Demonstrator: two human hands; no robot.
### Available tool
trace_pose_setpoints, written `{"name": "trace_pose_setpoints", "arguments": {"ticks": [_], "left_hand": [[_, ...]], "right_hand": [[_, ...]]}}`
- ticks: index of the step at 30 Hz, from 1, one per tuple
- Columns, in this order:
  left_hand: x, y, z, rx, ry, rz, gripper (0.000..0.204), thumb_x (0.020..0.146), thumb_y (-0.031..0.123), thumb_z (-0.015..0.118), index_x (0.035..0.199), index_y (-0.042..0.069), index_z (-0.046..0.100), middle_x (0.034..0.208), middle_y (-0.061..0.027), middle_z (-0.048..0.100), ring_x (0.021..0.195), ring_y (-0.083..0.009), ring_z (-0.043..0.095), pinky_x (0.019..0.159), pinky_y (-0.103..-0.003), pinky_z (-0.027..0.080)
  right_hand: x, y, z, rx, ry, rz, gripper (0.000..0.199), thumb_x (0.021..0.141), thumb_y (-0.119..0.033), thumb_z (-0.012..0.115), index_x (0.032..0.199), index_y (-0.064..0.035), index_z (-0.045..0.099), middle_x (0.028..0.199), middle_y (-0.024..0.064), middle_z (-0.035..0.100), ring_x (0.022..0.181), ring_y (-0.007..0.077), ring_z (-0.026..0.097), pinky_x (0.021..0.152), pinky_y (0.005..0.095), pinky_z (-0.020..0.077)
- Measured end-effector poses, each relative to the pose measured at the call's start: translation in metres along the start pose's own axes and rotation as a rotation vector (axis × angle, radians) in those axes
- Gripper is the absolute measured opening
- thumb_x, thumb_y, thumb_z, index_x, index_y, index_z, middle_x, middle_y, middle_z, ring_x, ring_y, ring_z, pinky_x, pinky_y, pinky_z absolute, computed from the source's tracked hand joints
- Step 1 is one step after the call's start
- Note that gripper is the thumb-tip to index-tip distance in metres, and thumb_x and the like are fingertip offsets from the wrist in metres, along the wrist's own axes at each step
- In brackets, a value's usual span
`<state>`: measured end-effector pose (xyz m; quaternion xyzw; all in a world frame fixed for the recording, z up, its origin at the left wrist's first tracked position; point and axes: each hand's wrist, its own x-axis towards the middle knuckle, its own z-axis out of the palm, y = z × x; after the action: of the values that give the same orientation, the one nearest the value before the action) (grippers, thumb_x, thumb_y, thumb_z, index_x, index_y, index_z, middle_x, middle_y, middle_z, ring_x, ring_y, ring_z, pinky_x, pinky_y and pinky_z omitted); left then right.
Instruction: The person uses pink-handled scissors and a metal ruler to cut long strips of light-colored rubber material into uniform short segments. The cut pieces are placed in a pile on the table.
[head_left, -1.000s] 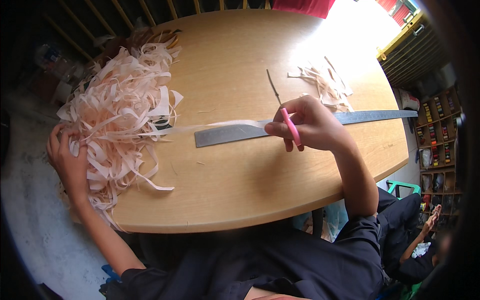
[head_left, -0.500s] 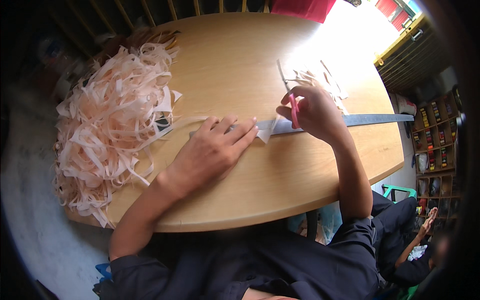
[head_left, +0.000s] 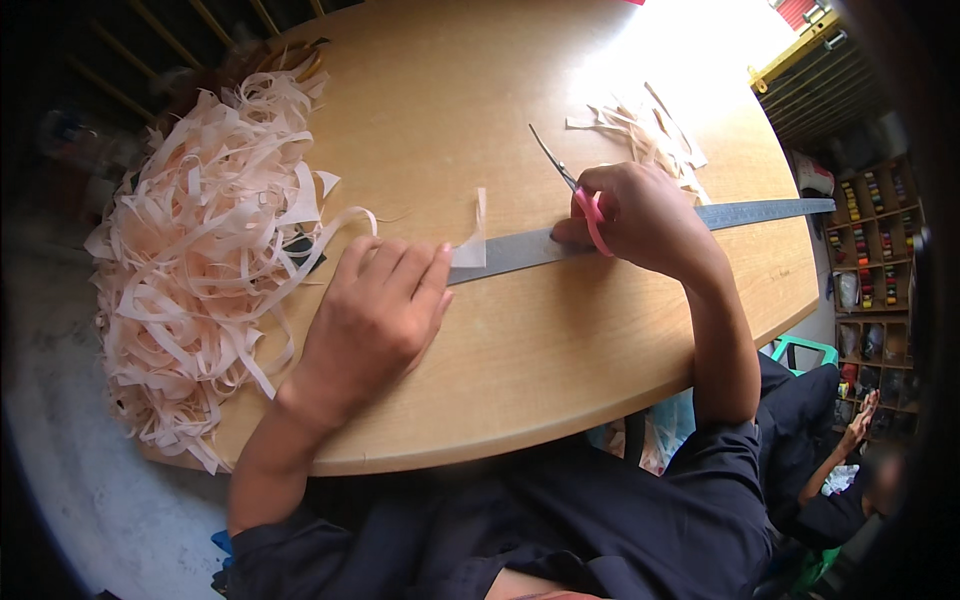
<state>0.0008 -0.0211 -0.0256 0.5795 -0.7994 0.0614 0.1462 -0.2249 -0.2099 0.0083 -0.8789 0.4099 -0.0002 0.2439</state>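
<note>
My left hand (head_left: 372, 325) lies palm down over the near-left end of a long metal ruler (head_left: 520, 254), fingers bent and close together, on a pale pink fabric strip. The strip's free end (head_left: 470, 254) shows past the fingertips on the ruler, with a thin tail standing up from it. My thumb is hidden. In my right hand (head_left: 640, 215) are pink-handled scissors (head_left: 590, 205), their blades pointing up and left, away from the strip. The fingertips of that hand rest on the ruler farther right.
A large tangled heap of pale pink strips (head_left: 215, 260) covers the table's left side. A few cut strips (head_left: 645, 130) lie at the far right of the wooden table (head_left: 430, 130). Beyond the right edge, another person (head_left: 850, 480) sits near a shelf of colored spools (head_left: 870, 240).
My left hand has slid left and toward me, and the fabric strip's end has shifted left with it. The scissors' blades have tilted farther left. The whole view has shifted slightly.
</note>
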Motion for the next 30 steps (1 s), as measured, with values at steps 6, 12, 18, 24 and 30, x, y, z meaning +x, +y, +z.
{"name": "trace_pose_setpoints", "arguments": {"ticks": [6,12,18,24,30], "left_hand": [[0.003,0.004,0.007,-0.067,0.011,0.047,0.045,0.091,0.015,0.072,0.133,0.001,0.068,0.128,-0.0076,0.062,0.120,-0.0267,0.054,0.109,-0.048,0.042],[0.002,0.002,0.009,-0.108,-0.057,0.059,0.046,0.092,0.016,0.072,0.136,0.005,0.067,0.133,-0.0050,0.059,0.125,-0.0274,0.050,0.113,-0.049,0.038],[0.004,0.012,0.018,-0.212,-0.060,0.093,0.049,0.092,0.019,0.072,0.140,0.008,0.065,0.139,-0.0031,0.057,0.130,-0.0268,0.047,0.116,-0.051,0.034],[0.002,0.018,0.020,-0.213,-0.119,0.083,0.050,0.095,0.022,0.070,0.144,0.012,0.062,0.150,0.0002,0.055,0.136,-0.0265,0.045,0.120,-0.052,0.028],[0.002,0.018,0.018,-0.220,-0.154,0.076,0.052,0.095,0.021,0.070,0.146,0.014,0.060,0.154,-0.0011,0.054,0.138,-0.0299,0.044,0.121,-0.053,0.028]], "right_hand": [[-0.002,0.006,0.009,0.041,0.116,-0.172,0.031,0.086,-0.027,0.089,0.080,-0.0030,0.070,0.056,0.0090,0.065,0.046,0.0201,0.057,0.049,0.0353,0.0420],[-0.005,0.005,0.007,-0.023,0.113,-0.164,0.030,0.086,-0.025,0.088,0.079,-0.0023,0.070,0.059,0.0118,0.066,0.048,0.0223,0.060,0.050,0.0361,0.0438],[-0.013,0.005,0.002,-0.147,0.061,-0.144,0.028,0.084,-0.025,0.087,0.082,-0.0015,0.072,0.067,0.0154,0.069,0.061,0.0312,0.069,0.059,0.0417,0.0496],[-0.013,0.006,-0.003,-0.112,0.014,-0.107,0.027,0.082,-0.023,0.087,0.082,-0.0009,0.071,0.069,0.0180,0.068,0.065,0.0359,0.068,0.062,0.0427,0.0506],[-0.014,0.007,-0.002,-0.135,0.035,-0.146,0.036,0.082,-0.029,0.089,0.080,-0.0008,0.068,0.068,0.0174,0.067,0.066,0.0361,0.069,0.063,0.0430,0.0503]]}}
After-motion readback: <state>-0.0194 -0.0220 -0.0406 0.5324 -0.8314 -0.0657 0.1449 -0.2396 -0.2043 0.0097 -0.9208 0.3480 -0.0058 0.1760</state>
